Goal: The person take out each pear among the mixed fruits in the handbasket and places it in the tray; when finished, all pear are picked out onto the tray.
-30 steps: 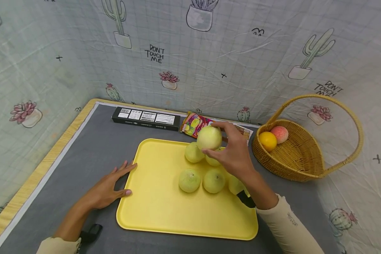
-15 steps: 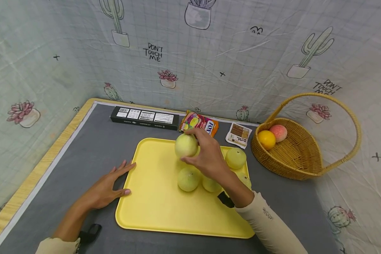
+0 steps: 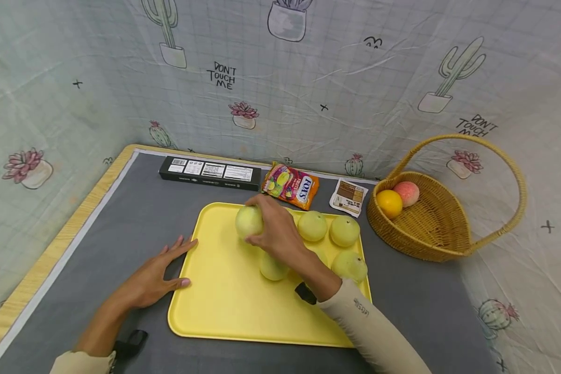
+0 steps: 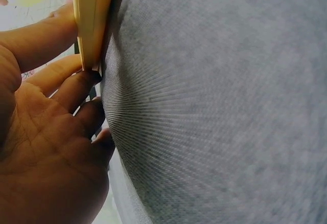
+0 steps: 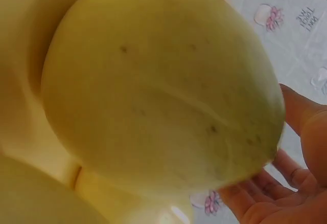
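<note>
My right hand (image 3: pixel 278 231) holds a round pale-green fruit (image 3: pixel 249 221) between thumb and fingers, over the upper left part of the yellow tray (image 3: pixel 224 301). In the right wrist view this speckled fruit (image 5: pixel 163 86) fills most of the frame, fingertips at its lower right side. Several similar pale-green fruits (image 3: pixel 312 226) lie on the tray's right half, some partly hidden by the right hand and forearm. My left hand (image 3: pixel 151 280) has its fingers spread, with fingertips and thumb at the tray's left edge. The left wrist view shows this hand (image 4: pixel 56 111) against the tray rim (image 4: pixel 93 19).
Behind the tray are a long black box (image 3: pixel 210 173), an orange Fox's candy bag (image 3: pixel 291 185) and a small brown-and-white packet (image 3: pixel 349 197). To the right stands a wicker basket (image 3: pixel 425 249) with a tall handle, holding an orange (image 3: pixel 389 203) and a peach (image 3: pixel 406 194).
My right hand has carried the pale-green fruit leftward, from above the back right fruits to the tray's upper left, lowering it slightly. My left hand has stayed at the tray's edge.
</note>
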A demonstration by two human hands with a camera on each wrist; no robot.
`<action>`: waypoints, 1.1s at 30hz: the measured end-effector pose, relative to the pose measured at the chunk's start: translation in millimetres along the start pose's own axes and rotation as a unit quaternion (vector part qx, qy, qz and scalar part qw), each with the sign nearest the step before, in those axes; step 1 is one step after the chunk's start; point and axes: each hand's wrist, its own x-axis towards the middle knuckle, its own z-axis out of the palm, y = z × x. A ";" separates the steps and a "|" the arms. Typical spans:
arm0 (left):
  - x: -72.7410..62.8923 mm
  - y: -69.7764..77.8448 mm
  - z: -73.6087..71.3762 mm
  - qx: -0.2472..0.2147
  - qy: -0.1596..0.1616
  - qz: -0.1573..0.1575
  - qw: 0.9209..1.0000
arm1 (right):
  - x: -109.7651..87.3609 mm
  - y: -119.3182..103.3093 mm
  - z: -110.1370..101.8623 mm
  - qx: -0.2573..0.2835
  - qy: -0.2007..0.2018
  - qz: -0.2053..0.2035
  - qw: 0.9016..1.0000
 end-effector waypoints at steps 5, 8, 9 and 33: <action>-0.2 -1.0 0.6 0.003 0.001 -0.006 1.000 | 4.5 0.7 11.5 -0.021 -0.028 0.018 0.999; -0.6 -1.6 0.7 0.002 0.001 -0.006 1.000 | 6.5 0.9 15.9 -0.032 -0.044 0.027 0.998; -0.7 -1.7 0.7 0.001 0.001 -0.005 1.000 | 7.0 1.0 17.1 -0.034 -0.048 0.030 0.998; -0.3 -1.2 0.3 0.001 0.001 -0.005 1.000 | 11.1 8.5 15.1 -0.012 -0.102 0.076 0.992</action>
